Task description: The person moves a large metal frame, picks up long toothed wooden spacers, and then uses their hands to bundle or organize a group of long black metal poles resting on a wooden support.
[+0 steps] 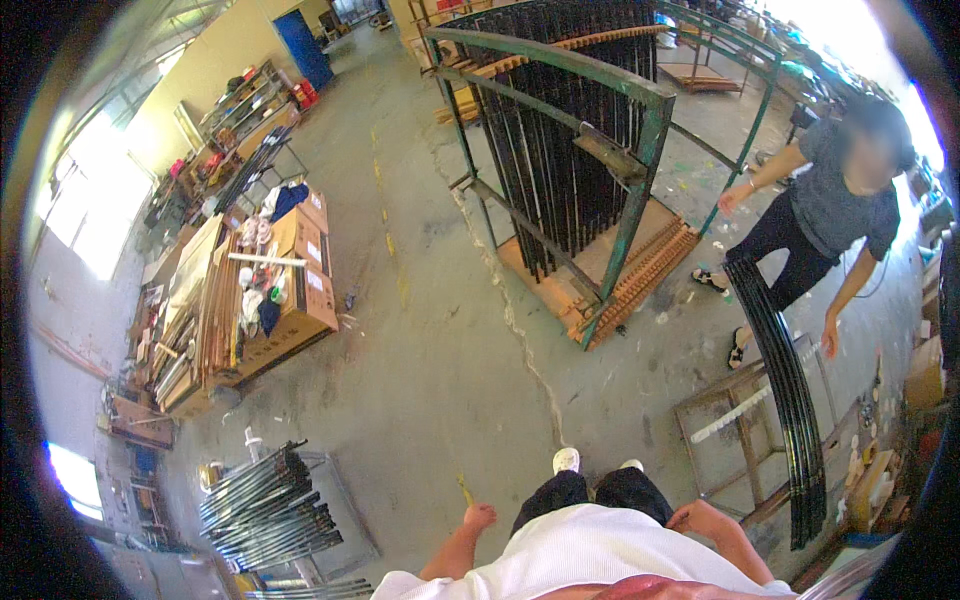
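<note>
Viewed remotely, I have the left hand [480, 516] closed round a slim yellow object [465, 490], which projects forward from the grip. My right hand [702, 519] is beside the dark trousers [635, 490]; I cannot tell whether it holds anything. Left of the left grip: stacked dark rods [270, 508]. Right of the right hand: bundled black tubes [778, 375]. Well ahead of both: a green rack [651, 145].

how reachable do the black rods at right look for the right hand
Probably yes: the right hand is apart from the black rods, but nothing visible blocks the gap to their near end.
</note>
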The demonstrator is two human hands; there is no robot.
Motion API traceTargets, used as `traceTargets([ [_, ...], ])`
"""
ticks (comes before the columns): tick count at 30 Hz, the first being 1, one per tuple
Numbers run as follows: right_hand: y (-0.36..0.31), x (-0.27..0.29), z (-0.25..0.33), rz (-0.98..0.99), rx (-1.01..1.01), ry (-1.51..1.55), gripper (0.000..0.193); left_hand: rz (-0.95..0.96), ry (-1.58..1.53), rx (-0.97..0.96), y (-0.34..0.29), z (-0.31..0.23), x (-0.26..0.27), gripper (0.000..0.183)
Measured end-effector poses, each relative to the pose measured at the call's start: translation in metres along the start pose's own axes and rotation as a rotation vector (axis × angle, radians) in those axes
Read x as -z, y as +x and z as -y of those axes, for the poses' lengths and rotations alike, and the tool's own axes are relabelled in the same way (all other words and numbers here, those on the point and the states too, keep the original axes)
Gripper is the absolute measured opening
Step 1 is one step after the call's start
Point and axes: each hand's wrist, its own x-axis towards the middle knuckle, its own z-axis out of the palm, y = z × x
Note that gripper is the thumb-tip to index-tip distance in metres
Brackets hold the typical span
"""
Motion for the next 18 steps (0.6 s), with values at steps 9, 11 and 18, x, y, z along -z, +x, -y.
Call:
traceTargets([
  [9,0.014,0.023,0.028,0.011,-0.003,-0.199,0.022,0.029,-0.163,-0.011,0.019,-0.044,-0.022,0.016],
  [11,0.024,0.032,0.033,0.026,0.009,-0.137,0.024,0.153,-0.226,-0.026,0.036,-0.031,-0.024,0.017],
  [18,0.082,0.045,0.019,-0.371,0.246,-0.519,0.016,-0.007,-0.137,-0.080,0.026,-0.111,-0.038,0.019],
])
